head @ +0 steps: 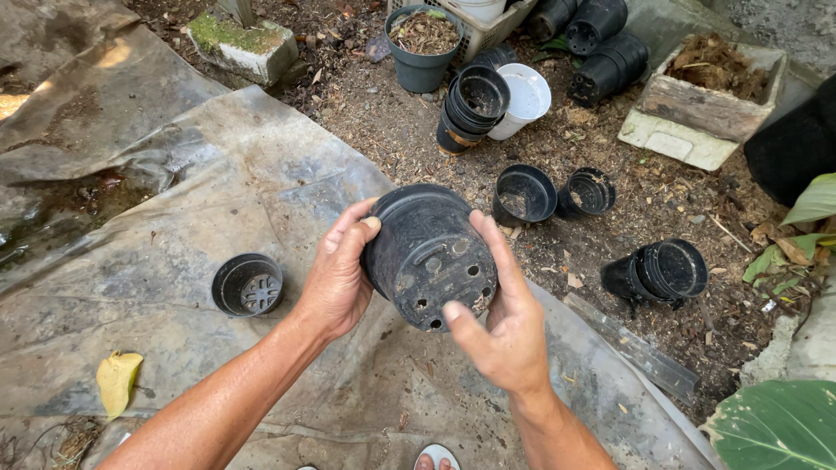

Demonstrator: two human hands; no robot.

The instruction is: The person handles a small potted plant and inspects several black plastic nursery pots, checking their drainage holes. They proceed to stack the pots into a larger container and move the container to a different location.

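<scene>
A black plastic nursery pot [428, 254] is held in the air over a grey plastic sheet [200, 183], tipped so that its base with drain holes faces me. My left hand [338, 270] grips its left side, thumb on the rim. On the right side my right hand [501, 313] clasps it, thumb under the base. A smaller black pot [248, 284] stands upright on the sheet to the left of my left hand.
Several black pots lie on the soil: a stack [470, 106] by a white pot [522, 100], two upright [522, 193], one on its side [657, 271]. A grey pot with soil [423, 43], a foam box [705, 96], a mossy block [244, 43] stand farther back.
</scene>
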